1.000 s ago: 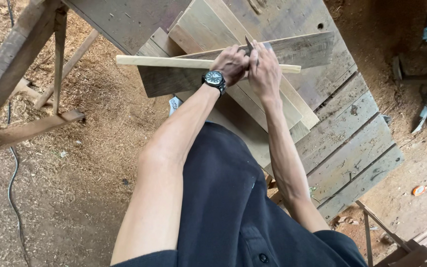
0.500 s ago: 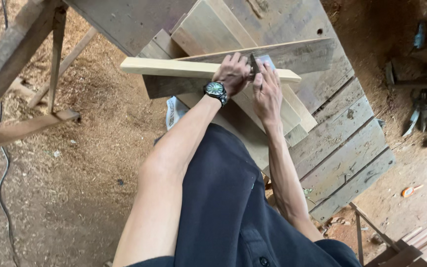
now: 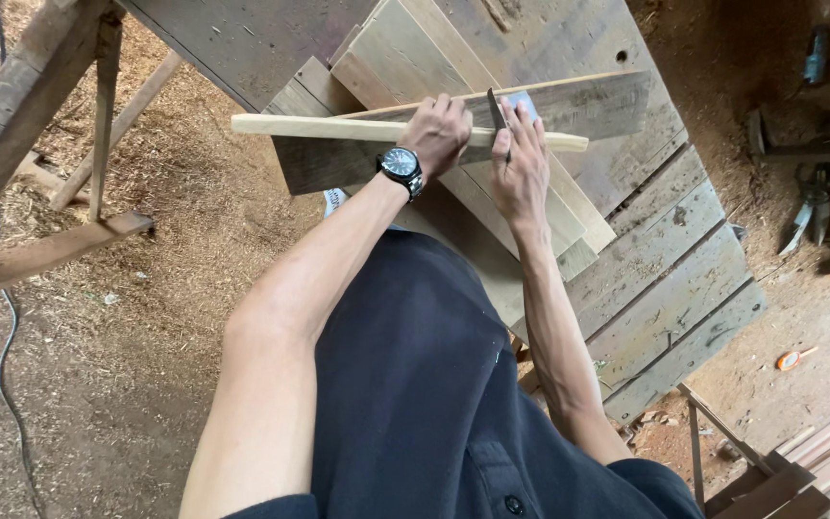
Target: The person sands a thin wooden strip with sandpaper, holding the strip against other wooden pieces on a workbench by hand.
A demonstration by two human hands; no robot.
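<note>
Pale wooden strip [image 3: 338, 127] lies across grey board [image 3: 569, 111] on counter [image 3: 665, 259]. Left hand [image 3: 437, 135] closed around strip; right hand [image 3: 521, 163] pinches small blade against it. Judged light, stiff; best held mid-length

The left hand [image 3: 440, 135] covers the middle of the pale wooden strip [image 3: 319, 126], so the fingers underneath and the grip cannot be seen. The right hand [image 3: 521, 168] hides most of the thin dark tool [image 3: 497, 113]; only its upper end shows, too small to tell what kind it is. A small pale blue thing [image 3: 523, 102] behind the fingertips is mostly hidden. At the right edge of the frame, tools on the ground [image 3: 804, 216] are blurred and cut off. The sawhorse [image 3: 31, 106] at upper left runs out of frame.
</note>
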